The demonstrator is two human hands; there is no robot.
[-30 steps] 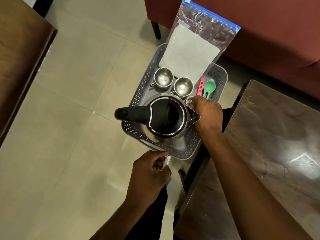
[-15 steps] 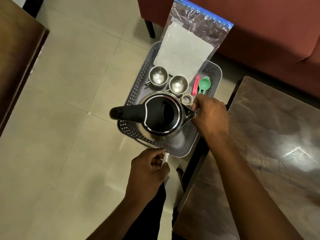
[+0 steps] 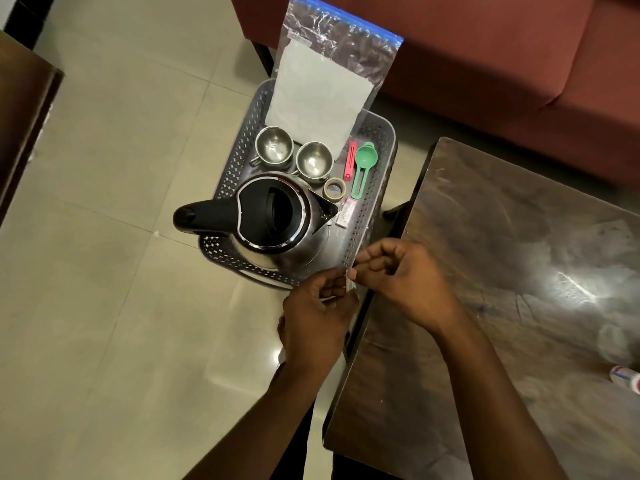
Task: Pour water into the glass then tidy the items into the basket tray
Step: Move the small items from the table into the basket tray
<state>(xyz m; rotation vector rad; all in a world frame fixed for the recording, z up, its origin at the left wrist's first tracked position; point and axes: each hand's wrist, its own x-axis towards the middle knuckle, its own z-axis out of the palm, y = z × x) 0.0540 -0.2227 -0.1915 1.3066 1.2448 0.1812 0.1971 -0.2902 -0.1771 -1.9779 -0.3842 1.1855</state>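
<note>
The grey perforated basket tray (image 3: 377,157) sits on the floor holding a steel kettle (image 3: 273,223) with a black lid and handle, two steel cups (image 3: 274,146) (image 3: 314,162), a green scoop (image 3: 364,164), a red clip (image 3: 351,160), a small tape roll (image 3: 334,189), a pink sachet (image 3: 345,213) and a large zip bag (image 3: 329,81) leaning at the back. Just in front of the tray, my left hand (image 3: 317,322) and my right hand (image 3: 403,278) meet, both pinching a small white packet (image 3: 349,281) between their fingertips.
A dark wooden table (image 3: 502,306) fills the right side, with a small white and red object (image 3: 625,375) near its right edge. A red sofa (image 3: 485,64) stands behind the tray. Another dark table edge (image 3: 24,109) is at the left. Pale tiled floor lies between.
My right hand left the tape roll in the tray beside the kettle spout, pulled back toward me and joined my left hand on the small white packet. The camera view moved closer.
</note>
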